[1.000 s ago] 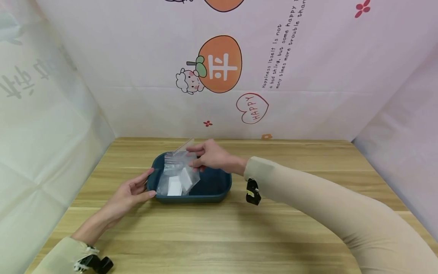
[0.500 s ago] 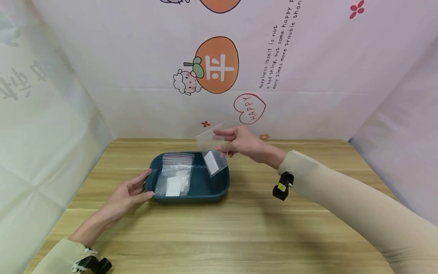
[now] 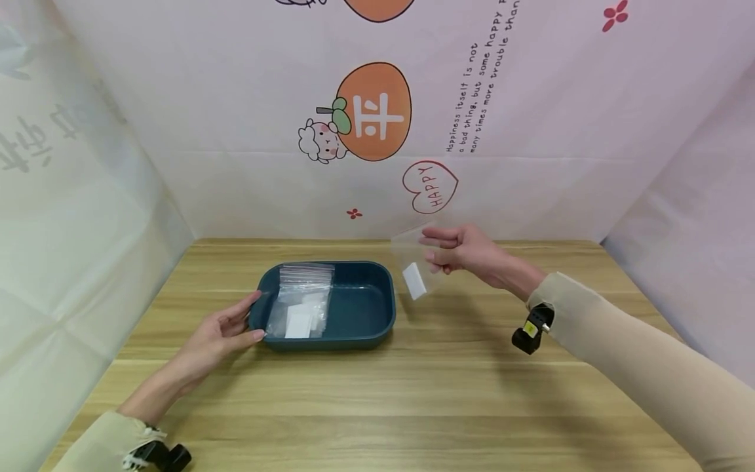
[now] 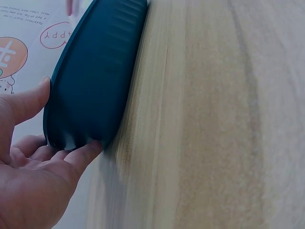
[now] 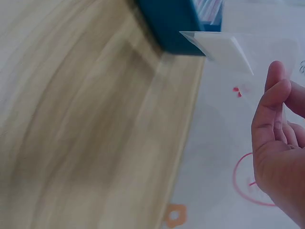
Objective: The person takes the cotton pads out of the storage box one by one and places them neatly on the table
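My right hand (image 3: 472, 254) pinches a clear plastic bag (image 3: 407, 248) between thumb and fingers, raised just right of the bin. Inside the bag lies a flat white block (image 3: 415, 281); the right wrist view shows this bag (image 5: 252, 45) hanging sideways from the fingertips. A dark teal bin (image 3: 362, 314) stands on the table, its left end gripped by my left hand (image 3: 221, 334) with the thumb at the near corner and the fingers at the far one. Stacked clear zip bags (image 3: 305, 288) with white pieces in them fill the bin's left half.
The wooden table (image 3: 377, 406) ends at a white printed cloth (image 3: 248, 190) behind the bin, and more cloth hangs at both sides. A small black camera (image 3: 531, 330) sits on the right wrist, another camera (image 3: 168, 455) on the left.
My right hand has lifted one bag off the stack and carried it rightward, out past the bin's right end. The left hand stays on the bin, which has hardly moved.
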